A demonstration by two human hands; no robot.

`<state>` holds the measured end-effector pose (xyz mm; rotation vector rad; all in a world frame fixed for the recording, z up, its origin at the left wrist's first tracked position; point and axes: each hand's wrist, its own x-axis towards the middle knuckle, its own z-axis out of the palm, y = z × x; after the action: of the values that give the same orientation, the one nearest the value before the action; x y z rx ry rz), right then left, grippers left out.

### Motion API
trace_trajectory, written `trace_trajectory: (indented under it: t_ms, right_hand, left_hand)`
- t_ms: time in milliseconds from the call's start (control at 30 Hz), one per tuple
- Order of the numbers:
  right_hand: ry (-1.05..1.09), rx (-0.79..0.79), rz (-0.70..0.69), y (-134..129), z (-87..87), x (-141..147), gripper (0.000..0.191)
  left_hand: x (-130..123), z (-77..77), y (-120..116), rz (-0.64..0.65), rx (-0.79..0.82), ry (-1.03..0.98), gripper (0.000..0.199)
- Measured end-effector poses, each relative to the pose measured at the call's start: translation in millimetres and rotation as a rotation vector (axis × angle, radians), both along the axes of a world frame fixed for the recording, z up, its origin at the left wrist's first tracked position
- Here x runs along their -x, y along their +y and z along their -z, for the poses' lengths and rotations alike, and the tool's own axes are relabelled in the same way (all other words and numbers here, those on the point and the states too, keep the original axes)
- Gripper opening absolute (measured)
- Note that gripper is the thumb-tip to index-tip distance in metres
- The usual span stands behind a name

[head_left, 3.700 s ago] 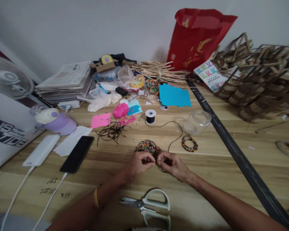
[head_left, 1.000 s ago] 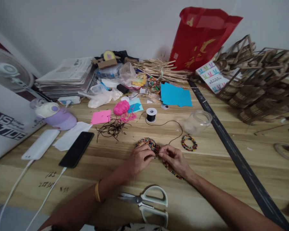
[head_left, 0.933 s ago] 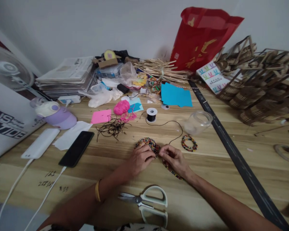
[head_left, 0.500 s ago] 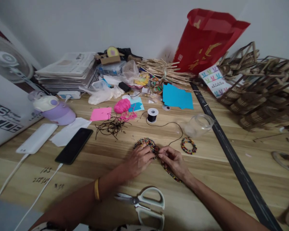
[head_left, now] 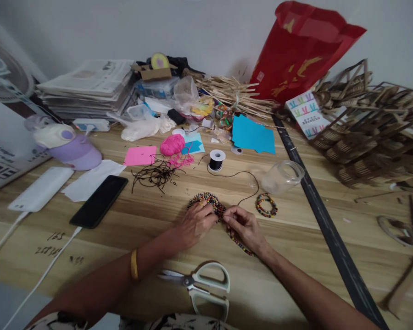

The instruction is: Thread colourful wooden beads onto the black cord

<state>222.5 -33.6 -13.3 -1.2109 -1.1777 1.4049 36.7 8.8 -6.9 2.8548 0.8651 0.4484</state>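
Note:
My left hand [head_left: 198, 223] is closed over a coiled bundle of multicoloured bead strands [head_left: 206, 199], its fingertips at the bundle's right end. Close beside it, my right hand [head_left: 244, 227] pinches with thumb and forefinger at that same end; what exactly lies in the pinch is too small to make out. A beaded strand [head_left: 241, 245] runs down from under my right hand along the table. Black cord [head_left: 253, 176] leads from a small spool [head_left: 216, 161] towards my right hand. To the right lies a ring of similar beads [head_left: 266, 205].
Scissors [head_left: 194, 282] lie near the front edge. A glass jar [head_left: 282, 177] stands right of the spool. Black cord pieces [head_left: 154, 174], pink yarn [head_left: 172, 145] and a phone [head_left: 99, 201] are on the left. Wooden baskets [head_left: 371, 151] are stacked at the right.
The view has shifted slightly, so things on the table appear a little further left. Both hands stay at the bead bundle with almost the same grip.

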Motion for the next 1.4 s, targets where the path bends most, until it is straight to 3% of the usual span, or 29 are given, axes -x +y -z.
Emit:
trace_trajectory:
  t_ms: [133, 233, 367, 533, 667, 800, 1100, 1400]
  right_hand:
    - [-0.009, -0.036, -0.017, -0.9, 1.3, -0.8, 0.031]
    - [0.002, -0.036, -0.023, -1.2, 0.4, -0.7, 0.030]
    - [-0.025, -0.029, -0.030, -1.3, -1.8, 0.1, 0.031]
    - [-0.067, -0.050, -0.051, -1.6, -3.9, 0.7, 0.032]
    - [-0.096, -0.078, -0.084, -3.0, -2.6, -0.2, 0.032]
    - [-0.114, -0.082, -0.118, -4.1, -0.1, -1.9, 0.030]
    - [-0.193, -0.123, -0.202, -3.6, -2.9, -2.5, 0.028]
    - [-0.220, -0.116, -0.207, -3.0, -3.8, -1.5, 0.030]
  left_hand:
    - [-1.0, -1.5, 0.5, -0.004, 0.062, -0.068, 0.018]
    - [-1.9, -0.8, 2.0, 0.002, 0.178, -0.274, 0.014]
    - [-2.1, -1.7, 3.2, -0.084, 0.474, -0.548, 0.007]
    - [-0.5, -9.0, 0.4, -0.247, 0.880, -0.600, 0.009]
    - [-0.1, -11.6, -1.2, -0.263, 1.053, -0.658, 0.011]
    - [-0.3, -8.7, -0.4, -0.250, 1.116, -0.693, 0.010]
    - [0.8, -2.3, 1.8, -0.221, 1.089, -0.695, 0.010]
    - [-0.1, -0.2, 1.1, -0.199, 1.118, -0.710, 0.010]
